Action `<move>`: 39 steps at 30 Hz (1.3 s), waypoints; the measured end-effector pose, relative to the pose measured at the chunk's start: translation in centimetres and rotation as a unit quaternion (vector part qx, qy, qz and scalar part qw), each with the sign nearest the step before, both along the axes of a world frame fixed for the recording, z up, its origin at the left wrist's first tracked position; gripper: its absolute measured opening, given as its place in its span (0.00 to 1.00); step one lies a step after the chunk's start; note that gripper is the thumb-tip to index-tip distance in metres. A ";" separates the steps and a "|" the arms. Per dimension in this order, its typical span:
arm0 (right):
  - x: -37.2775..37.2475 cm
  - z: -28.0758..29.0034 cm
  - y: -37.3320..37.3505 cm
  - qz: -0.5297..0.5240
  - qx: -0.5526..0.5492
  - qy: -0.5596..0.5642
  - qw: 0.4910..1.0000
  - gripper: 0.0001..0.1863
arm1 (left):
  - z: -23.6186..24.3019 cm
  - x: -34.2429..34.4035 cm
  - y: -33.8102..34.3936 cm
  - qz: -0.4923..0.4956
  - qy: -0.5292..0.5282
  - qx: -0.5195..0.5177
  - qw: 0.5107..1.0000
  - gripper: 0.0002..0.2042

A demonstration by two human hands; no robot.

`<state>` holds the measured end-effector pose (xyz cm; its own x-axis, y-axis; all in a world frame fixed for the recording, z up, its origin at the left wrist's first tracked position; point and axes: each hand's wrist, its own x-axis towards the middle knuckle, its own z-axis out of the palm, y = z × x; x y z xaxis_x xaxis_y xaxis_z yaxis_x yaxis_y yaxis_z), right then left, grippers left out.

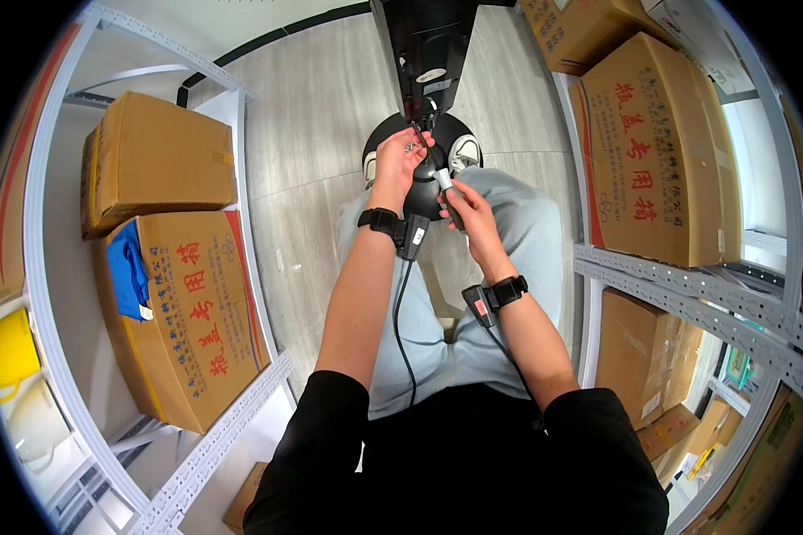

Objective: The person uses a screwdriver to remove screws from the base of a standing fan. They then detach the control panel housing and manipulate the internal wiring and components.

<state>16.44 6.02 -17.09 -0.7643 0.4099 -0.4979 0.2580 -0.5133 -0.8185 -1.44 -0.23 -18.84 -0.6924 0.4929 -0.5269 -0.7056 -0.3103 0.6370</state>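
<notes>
A tall black panel-like device (430,62) stands in front of me above a round black base (379,134) on the floor. My left hand (398,162) is raised at the panel's lower end, its fingers pinched together by a thin dark part; what they hold is too small to make out. Just to the right and a little nearer, my right hand (477,218) is closed around a slim tool with a dark handle and a pale grey-white collar (443,178). The tool points up toward the left fingertips. Its exact kind is unclear.
Metal shelving flanks me. On the left shelf sit brown cartons (165,152), a blue cloth (128,267) and a yellow helmet-like item (11,352). A large printed carton (638,156) fills the right shelf. Cabled black bands are on my wrists; my shoes are beside the base.
</notes>
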 end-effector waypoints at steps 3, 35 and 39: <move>0.5 0.3 0.0 -0.001 0.011 -0.006 1.000 0.23 | 0.1 0.1 0.1 0.006 -0.010 0.005 1.000 0.09; 0.3 2.8 3.7 -0.048 0.073 -0.042 0.995 0.22 | 0.1 0.5 0.3 0.060 -0.028 -0.009 0.998 0.11; 0.3 2.5 3.9 -0.046 0.076 -0.046 0.995 0.22 | 0.0 0.6 0.1 0.042 -0.011 -0.009 0.999 0.11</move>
<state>16.74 9.97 -14.57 -0.6738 0.5521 -0.4911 0.2930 -0.4105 -0.8635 -0.88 -0.09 -18.89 -0.7184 0.4242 -0.5513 -0.6921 -0.3567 0.6275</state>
